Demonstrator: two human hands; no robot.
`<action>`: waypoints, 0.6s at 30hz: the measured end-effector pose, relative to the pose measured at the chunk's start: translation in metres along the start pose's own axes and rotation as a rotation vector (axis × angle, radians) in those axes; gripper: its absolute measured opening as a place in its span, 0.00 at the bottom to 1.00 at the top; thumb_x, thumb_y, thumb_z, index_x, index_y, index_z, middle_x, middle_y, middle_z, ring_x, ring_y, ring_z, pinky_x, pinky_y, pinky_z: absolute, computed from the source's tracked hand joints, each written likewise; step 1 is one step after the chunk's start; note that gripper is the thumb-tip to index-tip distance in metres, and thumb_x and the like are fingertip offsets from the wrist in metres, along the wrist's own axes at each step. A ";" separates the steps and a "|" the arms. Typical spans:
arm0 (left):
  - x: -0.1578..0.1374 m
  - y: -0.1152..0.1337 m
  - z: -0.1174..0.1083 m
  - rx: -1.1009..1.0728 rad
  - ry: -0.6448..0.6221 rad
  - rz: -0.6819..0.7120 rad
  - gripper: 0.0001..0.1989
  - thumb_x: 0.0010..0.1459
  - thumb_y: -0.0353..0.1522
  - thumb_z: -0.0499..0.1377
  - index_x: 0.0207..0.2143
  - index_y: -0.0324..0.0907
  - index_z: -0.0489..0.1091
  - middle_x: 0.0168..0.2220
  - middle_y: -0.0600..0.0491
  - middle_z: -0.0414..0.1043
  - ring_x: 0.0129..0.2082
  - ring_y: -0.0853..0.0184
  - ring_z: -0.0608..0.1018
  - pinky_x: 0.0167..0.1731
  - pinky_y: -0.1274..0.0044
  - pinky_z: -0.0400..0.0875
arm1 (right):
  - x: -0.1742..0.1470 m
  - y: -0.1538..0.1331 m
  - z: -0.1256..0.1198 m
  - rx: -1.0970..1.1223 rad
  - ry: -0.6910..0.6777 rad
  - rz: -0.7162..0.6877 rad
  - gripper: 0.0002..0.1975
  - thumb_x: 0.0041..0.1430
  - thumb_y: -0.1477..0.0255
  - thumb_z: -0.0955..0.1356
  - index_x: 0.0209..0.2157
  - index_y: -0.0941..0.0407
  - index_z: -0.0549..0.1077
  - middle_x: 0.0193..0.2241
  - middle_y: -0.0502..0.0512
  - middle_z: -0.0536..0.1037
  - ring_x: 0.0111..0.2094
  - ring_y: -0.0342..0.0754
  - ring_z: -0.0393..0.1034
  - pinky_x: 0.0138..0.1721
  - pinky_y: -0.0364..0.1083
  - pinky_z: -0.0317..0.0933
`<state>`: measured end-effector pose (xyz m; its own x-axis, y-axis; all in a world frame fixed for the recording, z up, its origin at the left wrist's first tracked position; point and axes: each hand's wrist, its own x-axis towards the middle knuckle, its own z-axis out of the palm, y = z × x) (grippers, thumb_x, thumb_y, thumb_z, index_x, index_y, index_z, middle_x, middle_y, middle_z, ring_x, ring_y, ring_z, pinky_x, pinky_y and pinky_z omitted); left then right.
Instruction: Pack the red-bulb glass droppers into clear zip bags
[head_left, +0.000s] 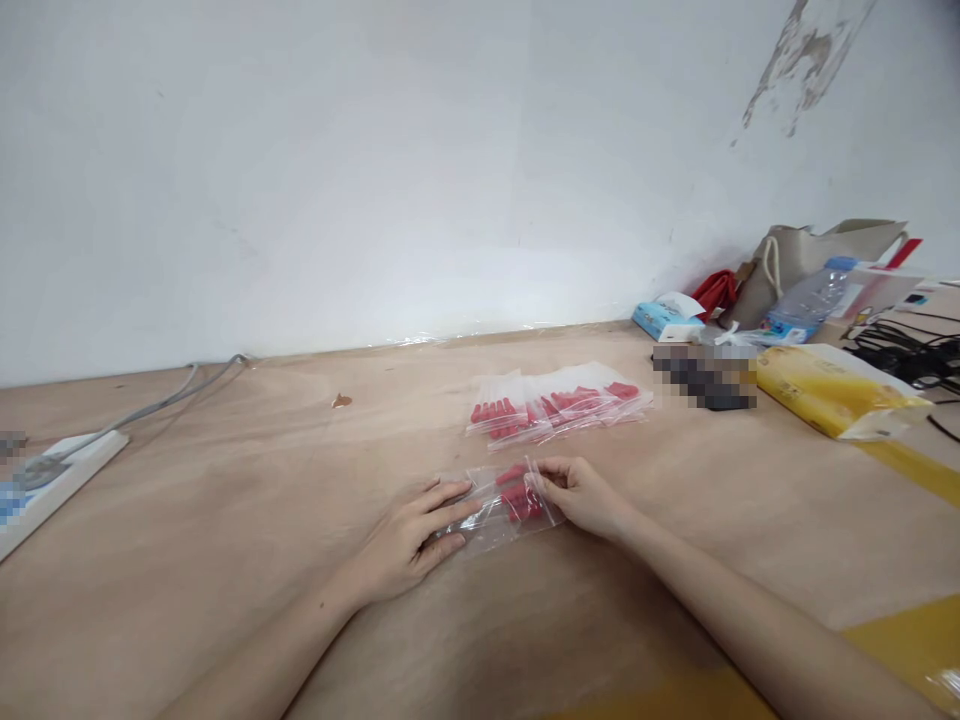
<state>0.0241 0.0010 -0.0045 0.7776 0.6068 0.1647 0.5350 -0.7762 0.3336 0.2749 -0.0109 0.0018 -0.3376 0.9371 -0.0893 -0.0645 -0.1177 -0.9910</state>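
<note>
clear zip bag (491, 513) | lying on tabletop (247, 490) | red pieces (522, 503) inside, toward right end

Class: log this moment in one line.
left hand: resting on clear bag; right hand: pinching bag's edge; inside: red pieces; beyond: more bags holding red pieces

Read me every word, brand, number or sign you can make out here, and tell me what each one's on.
None can be read.
Yellow pack: printing, too blurred.
Blue pack: markings, too small.
Bottle label: too blurred.
White power strip: its blue part is pixelated.
Clear bag at the hands: no lettering I can make out.
</note>
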 end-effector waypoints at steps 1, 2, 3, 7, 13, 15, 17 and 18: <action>0.000 0.000 0.000 -0.001 0.001 0.002 0.19 0.62 0.35 0.48 0.56 0.54 0.56 0.59 0.55 0.54 0.57 0.63 0.60 0.56 0.65 0.54 | 0.000 0.000 0.000 0.014 0.015 0.012 0.16 0.46 0.59 0.68 0.33 0.55 0.75 0.26 0.51 0.78 0.28 0.49 0.73 0.34 0.49 0.68; 0.000 0.000 0.000 -0.002 0.000 0.003 0.19 0.62 0.35 0.48 0.56 0.53 0.55 0.59 0.55 0.54 0.57 0.63 0.60 0.56 0.65 0.54 | 0.000 0.000 0.000 0.022 0.026 0.022 0.15 0.45 0.60 0.68 0.32 0.56 0.75 0.25 0.51 0.78 0.27 0.48 0.73 0.33 0.49 0.68; 0.000 0.000 0.001 -0.002 0.001 0.003 0.19 0.62 0.35 0.48 0.56 0.53 0.56 0.59 0.55 0.54 0.57 0.63 0.60 0.56 0.65 0.54 | -0.001 0.000 0.000 0.022 0.032 0.033 0.15 0.45 0.60 0.68 0.32 0.56 0.76 0.25 0.51 0.78 0.26 0.48 0.73 0.32 0.49 0.68; -0.001 -0.001 0.001 0.001 0.002 -0.011 0.19 0.62 0.35 0.48 0.56 0.53 0.57 0.59 0.55 0.54 0.57 0.62 0.59 0.55 0.64 0.55 | 0.000 0.002 -0.001 0.001 0.056 0.034 0.14 0.46 0.62 0.68 0.33 0.56 0.76 0.25 0.51 0.78 0.24 0.46 0.72 0.32 0.49 0.68; 0.000 -0.002 0.002 0.004 0.005 0.002 0.19 0.62 0.35 0.48 0.56 0.52 0.56 0.59 0.54 0.54 0.57 0.62 0.60 0.56 0.65 0.54 | 0.003 0.012 -0.003 -0.024 0.157 -0.103 0.16 0.42 0.64 0.71 0.34 0.58 0.74 0.33 0.56 0.78 0.34 0.50 0.73 0.38 0.51 0.67; 0.000 -0.002 0.002 0.009 0.000 0.002 0.19 0.62 0.35 0.48 0.56 0.52 0.56 0.59 0.54 0.53 0.57 0.62 0.59 0.56 0.65 0.54 | 0.004 0.015 -0.004 -0.123 0.237 -0.098 0.16 0.43 0.63 0.71 0.33 0.59 0.74 0.32 0.57 0.78 0.33 0.52 0.73 0.36 0.51 0.68; 0.000 -0.002 0.002 0.020 -0.005 -0.007 0.19 0.62 0.35 0.48 0.56 0.52 0.56 0.59 0.55 0.53 0.57 0.62 0.59 0.56 0.64 0.54 | 0.005 0.018 -0.006 -0.180 0.255 -0.055 0.16 0.44 0.62 0.70 0.32 0.60 0.75 0.30 0.57 0.78 0.32 0.52 0.73 0.34 0.50 0.68; -0.001 -0.002 0.002 0.027 -0.007 -0.012 0.19 0.62 0.35 0.48 0.56 0.52 0.56 0.59 0.55 0.53 0.57 0.62 0.59 0.56 0.64 0.54 | 0.005 0.019 -0.007 -0.192 0.243 -0.023 0.16 0.44 0.62 0.70 0.32 0.60 0.75 0.30 0.57 0.78 0.32 0.52 0.73 0.33 0.49 0.68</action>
<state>0.0231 0.0022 -0.0073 0.7734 0.6148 0.1546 0.5527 -0.7734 0.3105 0.2781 -0.0058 -0.0177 -0.1019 0.9926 -0.0654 0.1165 -0.0533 -0.9918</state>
